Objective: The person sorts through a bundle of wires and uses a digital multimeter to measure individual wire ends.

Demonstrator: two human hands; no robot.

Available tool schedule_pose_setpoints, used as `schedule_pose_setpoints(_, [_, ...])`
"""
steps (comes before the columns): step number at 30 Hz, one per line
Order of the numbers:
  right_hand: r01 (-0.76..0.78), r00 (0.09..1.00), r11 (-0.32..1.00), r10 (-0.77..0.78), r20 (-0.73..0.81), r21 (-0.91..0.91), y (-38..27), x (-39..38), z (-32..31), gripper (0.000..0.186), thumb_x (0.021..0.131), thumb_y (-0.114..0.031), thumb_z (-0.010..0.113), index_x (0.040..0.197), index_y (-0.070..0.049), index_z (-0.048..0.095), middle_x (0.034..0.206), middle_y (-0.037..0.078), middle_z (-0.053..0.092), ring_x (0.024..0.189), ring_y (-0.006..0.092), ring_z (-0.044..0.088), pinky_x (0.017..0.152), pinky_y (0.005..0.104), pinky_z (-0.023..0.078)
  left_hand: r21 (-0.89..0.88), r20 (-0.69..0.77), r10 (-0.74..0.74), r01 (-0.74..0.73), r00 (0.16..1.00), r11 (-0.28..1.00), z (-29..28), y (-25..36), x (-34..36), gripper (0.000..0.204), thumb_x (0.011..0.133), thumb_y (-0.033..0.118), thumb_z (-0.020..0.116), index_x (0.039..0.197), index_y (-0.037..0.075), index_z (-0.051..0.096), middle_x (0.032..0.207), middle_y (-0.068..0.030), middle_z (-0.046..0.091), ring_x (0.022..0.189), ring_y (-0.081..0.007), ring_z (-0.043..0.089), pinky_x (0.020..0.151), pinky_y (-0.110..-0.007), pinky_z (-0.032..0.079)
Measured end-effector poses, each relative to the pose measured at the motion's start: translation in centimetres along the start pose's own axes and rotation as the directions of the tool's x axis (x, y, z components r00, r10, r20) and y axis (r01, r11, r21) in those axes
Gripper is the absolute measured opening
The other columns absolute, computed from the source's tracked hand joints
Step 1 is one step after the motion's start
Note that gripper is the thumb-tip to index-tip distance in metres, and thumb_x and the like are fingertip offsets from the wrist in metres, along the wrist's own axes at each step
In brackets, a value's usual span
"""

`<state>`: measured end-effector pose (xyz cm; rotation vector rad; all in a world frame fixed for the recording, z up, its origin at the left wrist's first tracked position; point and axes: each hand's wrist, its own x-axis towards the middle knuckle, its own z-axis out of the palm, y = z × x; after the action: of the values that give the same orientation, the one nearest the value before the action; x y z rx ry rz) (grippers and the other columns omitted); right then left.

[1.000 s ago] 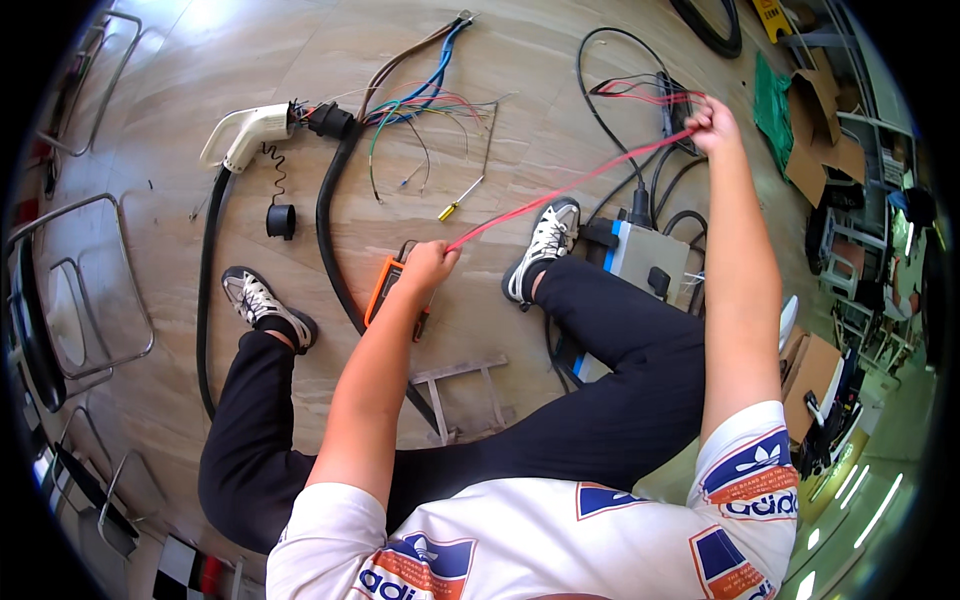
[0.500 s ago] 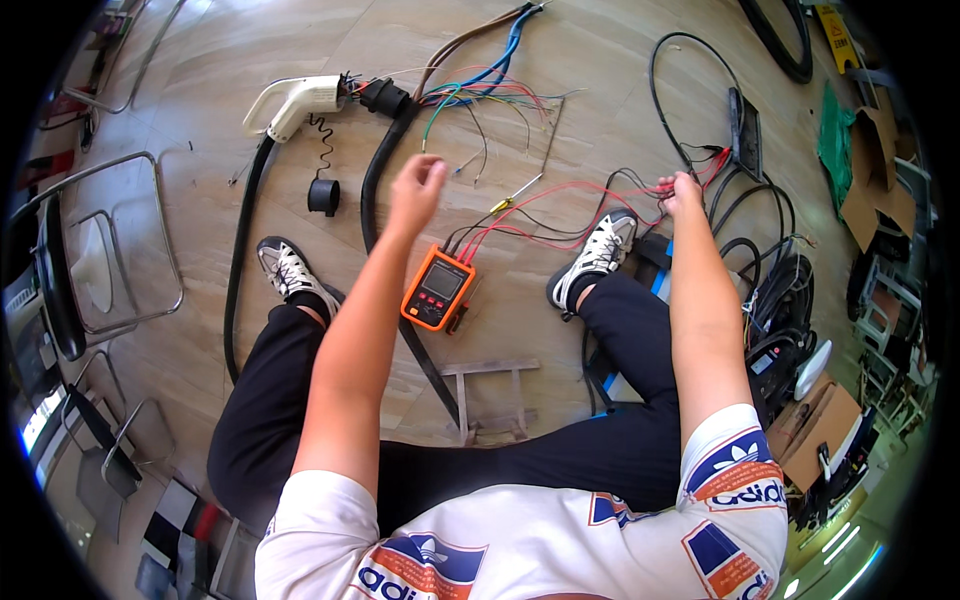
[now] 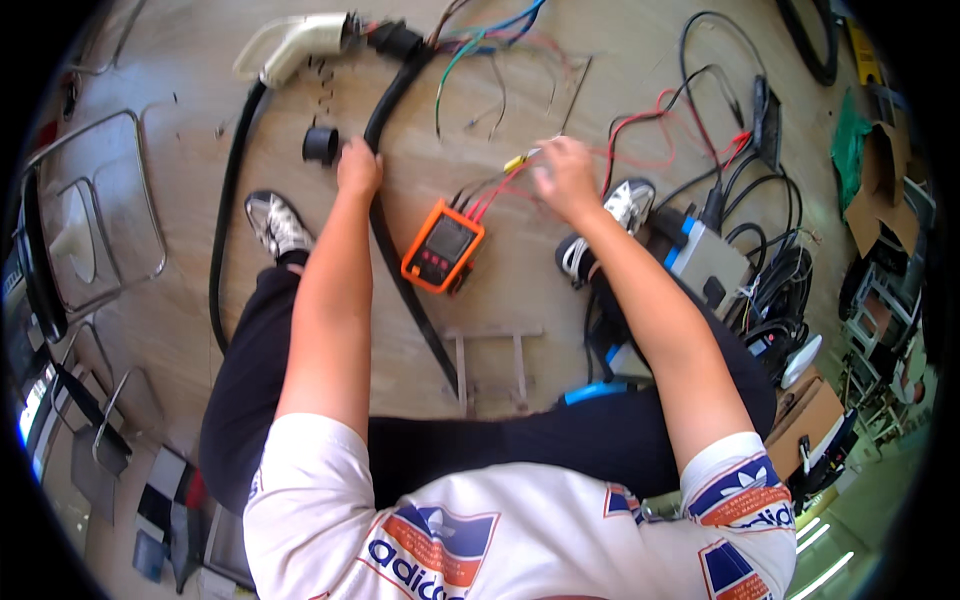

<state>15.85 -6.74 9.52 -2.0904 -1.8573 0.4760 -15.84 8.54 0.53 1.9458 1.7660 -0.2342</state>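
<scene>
My left hand (image 3: pixel 359 168) is low over the floor between a short black cylindrical cap (image 3: pixel 320 145) and a thick black cable (image 3: pixel 380 128). Its fingers look bent but are blurred. My right hand (image 3: pixel 565 178), smeared by motion, is beside a tool with a yellow part (image 3: pixel 515 163) and thin red and black leads; whether it grips any of them is hidden. An orange handheld meter (image 3: pixel 444 247) lies between my legs, leads plugged into its top. Beyond my left hand lies a white gun-shaped connector (image 3: pixel 305 45) with a black fitting (image 3: pixel 394 40) by it.
Loose coloured wires, among them a green wire (image 3: pixel 442 95), spread from the thick cable. At right are a grey-and-blue box (image 3: pixel 708 262), coiled black cables (image 3: pixel 785 280) and cardboard (image 3: pixel 880 190). A metal-framed chair (image 3: pixel 140 215) stands left. A small metal frame (image 3: pixel 490 335) lies nearby.
My left hand has come down and left, away from the wires toward the black cap. My right hand has moved left from the red leads at the right toward the yellow-marked tool. The view has shifted.
</scene>
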Motion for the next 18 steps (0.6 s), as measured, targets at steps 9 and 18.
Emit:
schedule_pose_setpoints(9, [0.608, 0.702, 0.791, -0.492, 0.515, -0.073, -15.1, -7.6, 10.2, 0.047, 0.09, -0.025, 0.051, 0.136, -0.021, 0.046, 0.145, 0.009, 0.039, 0.14, 0.0296, 0.027, 0.115, 0.0525, 0.014, -0.031, 0.12, -0.014, 0.018, 0.993, 0.999, 0.0, -1.1, -1.1, 0.045, 0.077, 0.032, 0.072, 0.102, -0.002, 0.056, 0.096, -0.0278, 0.065, 0.094, -0.0434, 0.063, 0.084, -0.047, 0.051])
schedule_pose_setpoints(18, [0.705, 0.652, 0.685, -0.523, 0.55, -0.185, -13.0, -7.3, 10.8, 0.042, 0.09, -0.021, 0.046, 0.13, -0.011, 0.047, 0.135, 0.011, 0.045, 0.137, 0.0322, 0.031, 0.116, 0.0522, 0.015, -0.096, 0.092, 0.004, 0.005, 0.996, 0.995, 0.9, -3.1, -1.9, 0.041, 0.072, 0.029, 0.072, 0.096, -0.002, 0.058, 0.089, -0.0274, 0.065, 0.09, -0.0436, 0.062, 0.081, -0.048, 0.05])
